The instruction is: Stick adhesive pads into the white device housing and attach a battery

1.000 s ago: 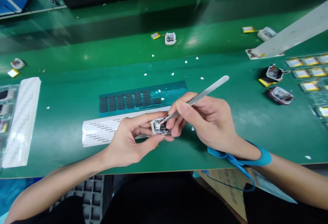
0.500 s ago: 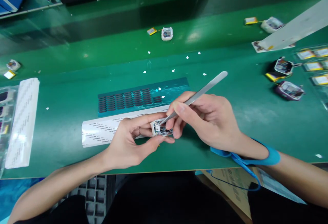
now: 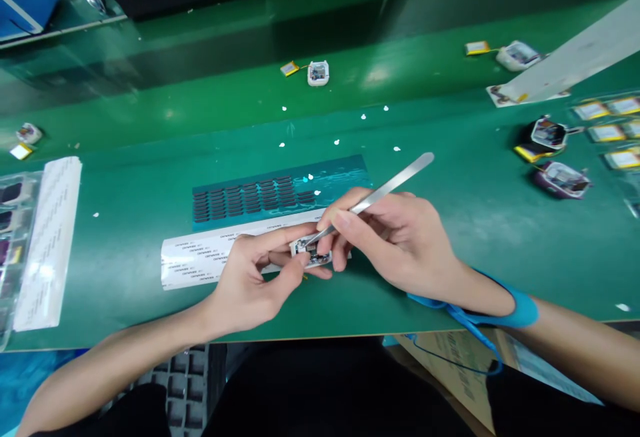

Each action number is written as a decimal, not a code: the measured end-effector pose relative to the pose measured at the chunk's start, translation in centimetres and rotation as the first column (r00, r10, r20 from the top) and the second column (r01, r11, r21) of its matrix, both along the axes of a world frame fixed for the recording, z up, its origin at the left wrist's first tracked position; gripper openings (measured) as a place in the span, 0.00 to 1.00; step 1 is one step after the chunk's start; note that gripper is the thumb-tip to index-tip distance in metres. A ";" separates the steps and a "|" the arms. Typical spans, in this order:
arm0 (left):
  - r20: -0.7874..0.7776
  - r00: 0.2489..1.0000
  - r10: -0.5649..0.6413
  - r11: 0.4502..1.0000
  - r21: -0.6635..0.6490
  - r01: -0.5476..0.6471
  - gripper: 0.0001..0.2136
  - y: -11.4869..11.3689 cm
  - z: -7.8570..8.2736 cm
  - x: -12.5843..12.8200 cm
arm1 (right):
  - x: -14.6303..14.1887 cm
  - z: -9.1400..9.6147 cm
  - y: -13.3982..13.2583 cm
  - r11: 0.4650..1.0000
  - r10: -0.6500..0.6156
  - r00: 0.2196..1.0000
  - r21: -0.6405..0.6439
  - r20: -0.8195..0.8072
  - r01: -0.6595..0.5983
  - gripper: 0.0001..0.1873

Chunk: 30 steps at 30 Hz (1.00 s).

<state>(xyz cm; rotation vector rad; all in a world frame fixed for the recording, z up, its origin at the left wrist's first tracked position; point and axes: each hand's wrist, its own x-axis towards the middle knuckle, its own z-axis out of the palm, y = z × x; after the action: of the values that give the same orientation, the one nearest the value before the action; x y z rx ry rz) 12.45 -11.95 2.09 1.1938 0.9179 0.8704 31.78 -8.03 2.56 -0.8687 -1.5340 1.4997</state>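
Observation:
My left hand [image 3: 260,270] grips a small white watch-like case [image 3: 320,260] with its circuit board showing. The thumb lies over the case's near edge. In my right hand [image 3: 395,230] is a pair of metal tweezers [image 3: 395,184], slanting down to the left, with the tips inside the case. Fingers of the right hand also touch the case's right side and cover part of it. Beneath the left hand lies a white printed paper strip [image 3: 195,257]. Behind it is a blue-green sheet [image 3: 340,174] bearing rows of small dark strips [image 3: 243,197].
Open cases with yellow-edged batteries sit around the green bench: a white case [image 3: 319,74] behind, a purple case [image 3: 563,180] and a black case [image 3: 547,134] at right. A slanted white post [image 3: 575,57] stands there. A clear tray [image 3: 10,257] is at left. Small white bits dot the bench.
My left thumb has moved up onto the case's open face. The tweezers and right hand have shifted slightly left, and the camera view has moved a little.

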 end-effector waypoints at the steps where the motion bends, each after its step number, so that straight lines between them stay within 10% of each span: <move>1: -0.017 1.000 0.009 1.000 0.003 -0.009 0.13 0.0 0.0 0.0 | 0.2 0.0 -0.1 0.999 0.002 1.000 0.041 -0.003 -0.002 0.10; 6: -0.155 0.973 0.173 0.975 0.167 -0.146 0.08 1.1 1.0 -1.1 | 1.8 1.5 0.8 0.980 0.087 0.965 0.193 -0.246 -0.039 0.09; 10: -0.374 0.845 0.381 0.865 0.468 -0.182 0.07 3.6 1.1 -2.9 | 1.9 1.5 3.2 0.963 -0.101 0.994 0.256 0.048 0.086 0.08; 16: -0.671 0.658 0.341 0.822 0.552 0.136 0.10 5.4 -0.4 -3.8 | 2.1 -2.6 6.2 0.934 -0.073 0.907 0.349 0.414 -0.084 0.16; 24: -0.731 0.674 0.109 0.604 0.587 0.539 0.11 5.1 -0.9 -3.7 | 3.1 -2.9 6.2 0.911 -0.069 0.924 0.400 0.376 -0.095 0.16; 30: -0.815 0.577 0.051 0.566 0.499 0.656 0.11 5.6 -1.0 -3.7 | 3.0 -3.5 5.9 0.866 -0.114 0.933 0.494 0.341 -0.075 0.09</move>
<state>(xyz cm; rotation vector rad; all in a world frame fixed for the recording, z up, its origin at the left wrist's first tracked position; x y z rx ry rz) 8.75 -6.37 1.04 2.5898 0.9020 0.3532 34.80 -2.15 -0.93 -0.8657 -2.0545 0.8719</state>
